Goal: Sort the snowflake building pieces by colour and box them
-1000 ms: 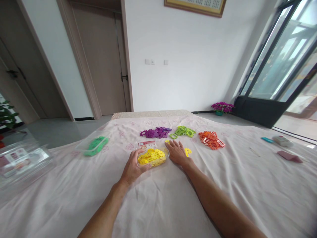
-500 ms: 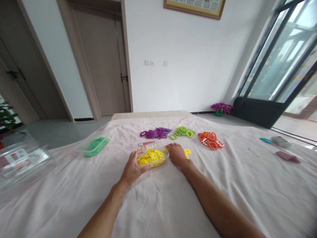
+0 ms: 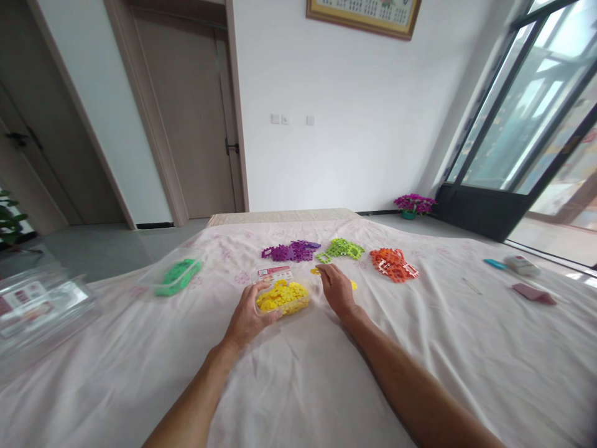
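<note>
My left hand grips the left end of a clear plastic box, thumb along its near side. Yellow flower-shaped plastic pieces fill the box to about its rim. To the right of the box, my right hand is closed in a pinch on a small yellow plastic piece, raised just past the box's far right corner. Another yellow piece lies on the cloth, partly hidden behind my right hand. Behind the box a printed label shows.
Purple pieces, lime-green pieces and orange pieces lie in piles farther back. At left stand a clear container with green pieces and stacked clear boxes. A pink item and a blue item lie at right.
My right hand has drawn back slightly from the box's right edge, and the yellow piece in its fingertips now shows. The left hand keeps its hold on the box.
</note>
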Tool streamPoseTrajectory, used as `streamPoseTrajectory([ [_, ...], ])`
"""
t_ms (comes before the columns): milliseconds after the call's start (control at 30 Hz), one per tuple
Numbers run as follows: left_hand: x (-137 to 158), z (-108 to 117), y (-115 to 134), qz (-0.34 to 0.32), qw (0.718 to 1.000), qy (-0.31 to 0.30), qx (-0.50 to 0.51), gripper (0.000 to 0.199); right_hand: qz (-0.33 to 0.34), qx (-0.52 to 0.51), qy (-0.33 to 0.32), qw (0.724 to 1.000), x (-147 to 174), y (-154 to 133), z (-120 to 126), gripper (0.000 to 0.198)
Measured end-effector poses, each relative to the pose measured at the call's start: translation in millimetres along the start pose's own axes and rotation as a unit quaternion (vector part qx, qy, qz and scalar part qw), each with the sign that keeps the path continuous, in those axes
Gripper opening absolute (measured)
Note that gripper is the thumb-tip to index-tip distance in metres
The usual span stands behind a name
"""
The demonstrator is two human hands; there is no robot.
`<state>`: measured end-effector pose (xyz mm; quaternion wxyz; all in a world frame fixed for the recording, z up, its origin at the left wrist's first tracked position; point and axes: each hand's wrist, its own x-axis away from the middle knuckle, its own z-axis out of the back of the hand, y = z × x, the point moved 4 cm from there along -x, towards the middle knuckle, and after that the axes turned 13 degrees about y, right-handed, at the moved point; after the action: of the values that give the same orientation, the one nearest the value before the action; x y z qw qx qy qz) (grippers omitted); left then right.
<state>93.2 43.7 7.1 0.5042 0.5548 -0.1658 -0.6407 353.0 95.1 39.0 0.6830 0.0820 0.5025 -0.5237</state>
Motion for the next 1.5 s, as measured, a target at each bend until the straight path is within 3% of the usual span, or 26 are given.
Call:
streamPoseTrajectory([
  [67,0.0,0.4,1.6,0.002,1.000,0.000,-0.003,0.059,0.019,-0.071,0.018,0.997,1.7,-11.9,1.9,0.025],
  [200,0.8,0.1,2.5,-0.001,1.000,0.003,0.000,0.059,0.119,-0.141,-0.068,0.980,8.4,-40.0,-2.8,0.030],
  [267,1.2,-0.1,2.2,-0.002,1.000,0.006,0.001,0.059,0.135,-0.136,-0.090,0.977,7.5,-42.7,-3.2,0.034],
  [400,1.2,-0.1,1.0,-0.004,1.000,0.004,-0.003,0.059,0.038,-0.023,-0.095,0.994,-9.3,-10.2,3.6,0.032],
  [533,0.8,-1.0,-1.8,0.001,1.000,-0.006,-0.006,0.060,-0.076,0.143,-0.211,0.964,-23.1,42.1,16.7,0.033],
  [733,1.6,-1.8,-4.7,0.009,1.000,-0.002,-0.003,0.061,-0.102,0.200,-0.302,0.926,-24.6,72.9,31.2,0.057],
  [833,1.4,-1.6,-4.4,0.011,1.000,0.001,0.001,0.062,-0.099,0.212,-0.326,0.916,-20.9,72.0,28.2,0.049],
  [1100,1.2,-1.5,-4.1,0.018,1.000,-0.001,0.009,0.061,-0.059,0.251,-0.326,0.909,-19.3,59.8,23.2,0.030],
  [1267,1.7,-2.0,-6.0,0.013,1.000,0.004,0.011,0.062,-0.050,0.290,-0.309,0.904,-20.2,52.1,25.7,0.036],
  [1500,0.7,-1.6,-4.9,0.015,1.000,0.006,0.012,0.061,-0.032,0.318,-0.272,0.908,-16.7,46.0,23.7,0.028],
])
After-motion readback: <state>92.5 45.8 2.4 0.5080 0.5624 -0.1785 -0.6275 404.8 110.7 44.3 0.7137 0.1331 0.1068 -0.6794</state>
